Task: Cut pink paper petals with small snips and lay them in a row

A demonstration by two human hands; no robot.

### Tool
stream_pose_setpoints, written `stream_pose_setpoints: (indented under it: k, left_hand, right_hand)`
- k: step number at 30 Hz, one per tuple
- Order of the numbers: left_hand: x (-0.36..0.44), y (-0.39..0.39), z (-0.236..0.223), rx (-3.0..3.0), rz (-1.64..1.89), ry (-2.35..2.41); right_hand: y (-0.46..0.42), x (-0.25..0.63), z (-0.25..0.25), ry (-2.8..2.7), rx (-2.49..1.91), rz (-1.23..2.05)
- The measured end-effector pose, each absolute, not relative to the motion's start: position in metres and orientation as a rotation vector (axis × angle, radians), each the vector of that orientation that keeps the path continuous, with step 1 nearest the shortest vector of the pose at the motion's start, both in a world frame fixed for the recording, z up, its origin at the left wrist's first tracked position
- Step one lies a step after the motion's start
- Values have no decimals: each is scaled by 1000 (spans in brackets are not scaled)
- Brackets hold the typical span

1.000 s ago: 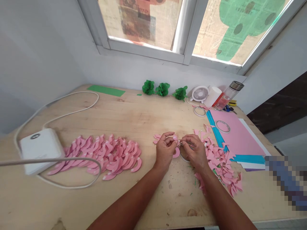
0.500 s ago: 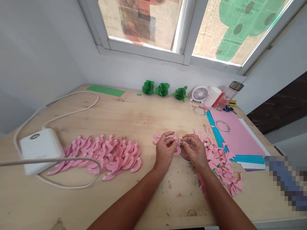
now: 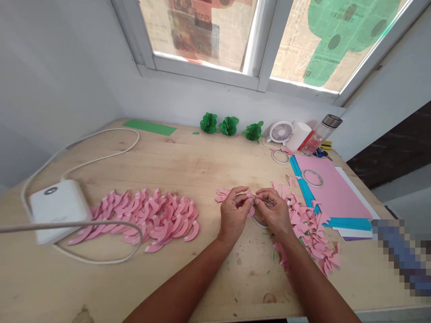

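Note:
My left hand [image 3: 235, 213] pinches a small curved pink paper piece [image 3: 251, 211] between thumb and forefinger. My right hand [image 3: 273, 211] is closed in a pinch at the same piece, its fingertips meeting those of the left; whatever sits between them is too small to make out. Under the right hand, partly covered, lies a roll of tape [image 3: 260, 221] on the wooden table [image 3: 202, 282]. To the left, overlapping rows of curved pink paper pieces [image 3: 164, 220] carry pale tabs at their ends.
Pink paper scraps [image 3: 311, 229] lie by my right forearm. Beyond them is a pink sheet [image 3: 340, 193] with a tape ring [image 3: 313, 178] on it. A white power bank [image 3: 59, 208] with a looping cable stands left. Green paper ornaments [image 3: 229, 126], a fan [image 3: 281, 131] and a bottle [image 3: 321, 134] line the back.
My fingertips have drawn closer together at the pink paper piece, and the left hand has shifted slightly right. The things on the table stay as they were.

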State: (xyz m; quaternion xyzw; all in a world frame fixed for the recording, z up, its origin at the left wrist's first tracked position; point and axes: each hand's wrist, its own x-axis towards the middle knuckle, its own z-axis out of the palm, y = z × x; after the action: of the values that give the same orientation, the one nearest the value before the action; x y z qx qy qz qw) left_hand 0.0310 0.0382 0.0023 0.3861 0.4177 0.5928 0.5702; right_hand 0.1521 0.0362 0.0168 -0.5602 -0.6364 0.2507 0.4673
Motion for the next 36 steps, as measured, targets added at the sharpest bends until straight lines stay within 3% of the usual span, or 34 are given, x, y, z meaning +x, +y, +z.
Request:
stream_pose_setpoints:
  k: [24,36]
  left_hand:
    - [31,40,10,721,1313,895]
    - [32,39,12,778,1244,958]
  right_hand:
    - [38,153,8,-1400,-1405,802]
    - [36,151,15,-1130,-1398,1105]
